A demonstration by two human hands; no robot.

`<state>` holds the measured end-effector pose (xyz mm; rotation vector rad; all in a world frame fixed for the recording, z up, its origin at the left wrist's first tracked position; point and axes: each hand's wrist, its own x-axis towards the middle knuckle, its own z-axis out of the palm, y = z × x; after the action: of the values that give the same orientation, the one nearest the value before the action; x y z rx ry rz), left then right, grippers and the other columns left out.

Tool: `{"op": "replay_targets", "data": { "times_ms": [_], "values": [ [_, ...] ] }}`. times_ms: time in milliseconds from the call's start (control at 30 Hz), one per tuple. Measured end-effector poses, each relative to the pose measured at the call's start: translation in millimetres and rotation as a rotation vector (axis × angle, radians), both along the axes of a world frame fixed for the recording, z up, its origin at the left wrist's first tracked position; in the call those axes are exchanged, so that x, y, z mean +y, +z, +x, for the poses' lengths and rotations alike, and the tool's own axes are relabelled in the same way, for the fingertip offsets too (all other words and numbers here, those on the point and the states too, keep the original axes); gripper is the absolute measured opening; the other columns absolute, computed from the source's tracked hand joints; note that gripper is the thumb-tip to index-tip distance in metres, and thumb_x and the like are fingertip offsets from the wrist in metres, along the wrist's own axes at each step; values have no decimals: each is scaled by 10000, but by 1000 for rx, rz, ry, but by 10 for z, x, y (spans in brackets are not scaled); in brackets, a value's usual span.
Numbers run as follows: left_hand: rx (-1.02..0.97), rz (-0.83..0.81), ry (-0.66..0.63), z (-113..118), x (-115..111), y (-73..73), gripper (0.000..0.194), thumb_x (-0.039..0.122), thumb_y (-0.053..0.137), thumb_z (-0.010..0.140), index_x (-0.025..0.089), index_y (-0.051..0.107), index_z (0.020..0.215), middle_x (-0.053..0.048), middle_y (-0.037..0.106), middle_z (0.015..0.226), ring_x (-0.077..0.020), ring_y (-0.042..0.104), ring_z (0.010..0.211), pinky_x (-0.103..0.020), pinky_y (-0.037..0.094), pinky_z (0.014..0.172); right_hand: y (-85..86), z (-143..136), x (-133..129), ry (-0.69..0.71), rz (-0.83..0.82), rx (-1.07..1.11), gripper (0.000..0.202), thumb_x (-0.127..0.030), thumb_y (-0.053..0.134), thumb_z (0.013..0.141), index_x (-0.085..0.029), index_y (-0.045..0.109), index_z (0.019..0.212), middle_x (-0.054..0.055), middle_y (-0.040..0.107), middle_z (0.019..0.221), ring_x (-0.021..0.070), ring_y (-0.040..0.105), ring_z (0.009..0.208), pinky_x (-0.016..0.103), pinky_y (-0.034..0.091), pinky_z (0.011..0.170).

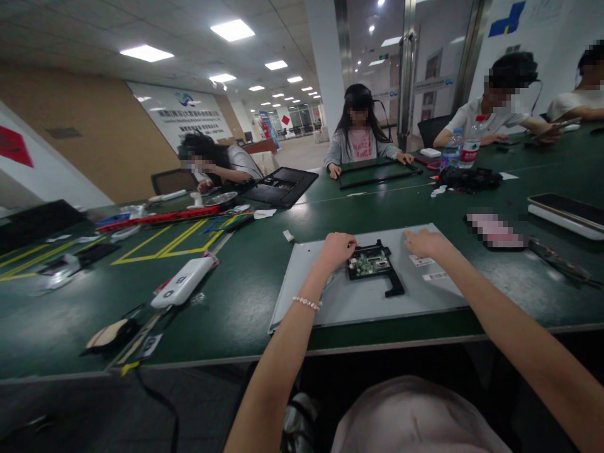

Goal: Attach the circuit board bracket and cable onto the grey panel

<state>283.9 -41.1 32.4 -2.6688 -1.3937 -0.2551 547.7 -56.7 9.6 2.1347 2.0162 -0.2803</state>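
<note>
A grey metal panel (325, 308) lies flat on the green table in front of me. On its middle sits a black bracket (395, 283) around a green circuit board (370, 265). My left hand (338, 248) is closed at the bracket's upper left corner; what its curled fingers hold, if anything, is hidden. A thin cable runs on the panel near that wrist. To the right, my right hand (423, 243) is over the panel's far right part, just above a white label (421, 260), with its fingers bent; whether they hold something is too small to tell.
On the green table (236, 327), a white power bank (184, 283) and a pouch (111, 335) lie left. A pink phone (495, 231), glasses (557, 259) and a dark phone on a white box lie right. Across, a person holds a black frame (377, 184); bottles (469, 148) stand beyond.
</note>
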Motion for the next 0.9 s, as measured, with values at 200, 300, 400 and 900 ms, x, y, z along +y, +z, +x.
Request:
{"op": "replay_targets", "data": {
  "times_ms": [200, 300, 400, 900],
  "values": [
    [91, 84, -44, -1, -6, 33, 293, 203, 465, 893, 190, 753, 942, -82, 738, 936, -210, 653, 904, -353, 402, 899, -1, -5, -9, -1, 9, -7, 567, -420, 229, 988, -203, 311, 1505, 264, 476, 1386, 412, 503, 1235, 564, 401, 924],
    [127, 67, -70, -4, -39, 53, 291, 178, 468, 869, 191, 755, 909, -88, 731, 920, -208, 647, 907, -356, 396, 897, -16, -4, -3, 7, 10, -10, 566, -418, 223, 989, -205, 303, 1508, 266, 483, 1380, 412, 506, 1233, 573, 399, 923],
    [109, 58, -79, -4, -63, 44, 275, 190, 480, 857, 192, 755, 873, -91, 726, 904, -205, 645, 892, -355, 396, 893, -24, -4, 6, 12, 6, -12, 566, -414, 224, 990, -211, 285, 1515, 253, 477, 1394, 404, 488, 1255, 582, 385, 940],
    [-215, 182, 785, -741, 120, 77, 358, 139, 377, 889, 165, 608, 1161, -194, 564, 1250, -325, 532, 1156, -501, 389, 950, -23, -7, -14, 17, 6, -8, 558, -409, 223, 992, -207, 304, 1507, 272, 504, 1345, 406, 529, 1207, 549, 427, 891]
  ]
}}
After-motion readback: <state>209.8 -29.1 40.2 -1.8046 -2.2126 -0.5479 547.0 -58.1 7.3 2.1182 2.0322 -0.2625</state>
